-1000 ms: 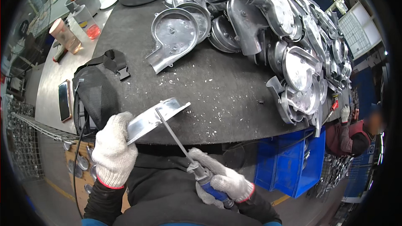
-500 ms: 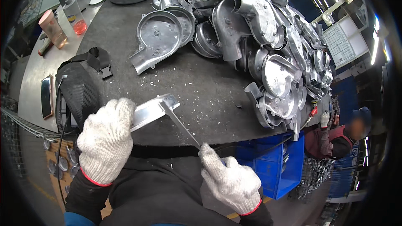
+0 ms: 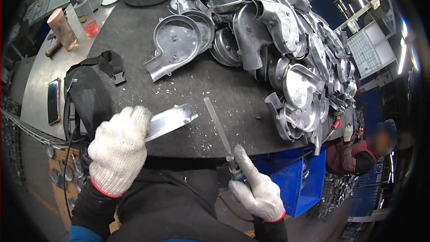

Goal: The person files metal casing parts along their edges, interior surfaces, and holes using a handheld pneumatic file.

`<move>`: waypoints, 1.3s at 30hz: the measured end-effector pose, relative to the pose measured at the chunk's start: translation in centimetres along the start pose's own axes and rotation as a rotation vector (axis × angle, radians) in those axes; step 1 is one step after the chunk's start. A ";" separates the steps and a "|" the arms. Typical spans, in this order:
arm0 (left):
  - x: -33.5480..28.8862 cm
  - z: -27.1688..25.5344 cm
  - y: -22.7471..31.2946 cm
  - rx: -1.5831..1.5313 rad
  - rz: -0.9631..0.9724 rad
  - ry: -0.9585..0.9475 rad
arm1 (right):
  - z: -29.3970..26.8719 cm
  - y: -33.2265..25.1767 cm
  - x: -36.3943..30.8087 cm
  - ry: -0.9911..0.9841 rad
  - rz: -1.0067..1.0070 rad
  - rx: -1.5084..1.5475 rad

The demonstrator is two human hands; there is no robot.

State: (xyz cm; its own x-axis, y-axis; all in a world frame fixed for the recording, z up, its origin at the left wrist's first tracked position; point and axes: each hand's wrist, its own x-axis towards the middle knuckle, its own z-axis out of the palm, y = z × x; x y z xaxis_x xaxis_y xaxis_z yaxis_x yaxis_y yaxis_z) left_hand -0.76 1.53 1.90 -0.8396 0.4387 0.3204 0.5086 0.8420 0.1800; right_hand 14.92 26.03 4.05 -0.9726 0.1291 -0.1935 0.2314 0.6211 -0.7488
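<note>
My left hand (image 3: 118,152), in a white knit glove, is closed around one end of a silvery metal casting (image 3: 172,120), which it holds tilted just above the dark tabletop. The casting's shape under the glove is hidden. In my right hand (image 3: 260,195), also gloved, is a flat file (image 3: 217,126), gripped by its handle with the index finger stretched along it. The file's blade points up and away, to the right of the casting and apart from it. Small pale metal shavings (image 3: 206,93) lie scattered on the tabletop beyond both hands.
A large heap of metal blower housings (image 3: 286,27) covers the far right, with one housing (image 3: 177,40) nearer the middle. A black bag (image 3: 89,94) and a phone (image 3: 53,101) lie left. A blue bin (image 3: 291,192) stands right, below the table edge. Another person (image 3: 358,152) works beyond.
The file has come off the casting and swung upright, moving right with my right hand. My left hand and the casting have shifted slightly right.
</note>
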 end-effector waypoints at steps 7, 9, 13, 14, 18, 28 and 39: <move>0.9 0.2 0.3 -0.010 0.024 0.010 | 0.5 -0.8 1.7 -0.243 -0.109 0.272; 1.4 0.2 0.2 -0.049 0.021 -0.005 | 0.4 -0.8 2.3 -0.315 0.087 0.363; 0.1 6.1 -1.4 -1.149 0.037 0.255 | 0.5 -0.5 1.2 -0.041 0.302 0.741; -0.2 7.8 -0.8 -1.521 -0.070 0.254 | 0.3 -0.5 1.4 -0.030 0.277 0.734; 2.3 10.8 -0.5 -0.727 -0.015 -0.260 | -0.1 2.1 0.9 0.144 0.414 0.736; 0.6 7.6 -5.9 -0.558 0.299 0.277 | 2.1 5.7 -1.4 0.169 0.433 0.727; -5.5 4.5 -7.1 -0.297 0.072 0.079 | 1.8 5.3 1.4 -0.440 0.323 0.726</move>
State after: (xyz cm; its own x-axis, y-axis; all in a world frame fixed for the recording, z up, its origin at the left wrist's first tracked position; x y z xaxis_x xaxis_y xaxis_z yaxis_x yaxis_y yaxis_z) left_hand -0.55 -5.45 -5.30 -0.7879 0.4582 0.4113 0.6094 0.6759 0.4144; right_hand 14.87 28.10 -1.38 -0.7954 -0.1873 -0.5764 0.5942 -0.0534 -0.8026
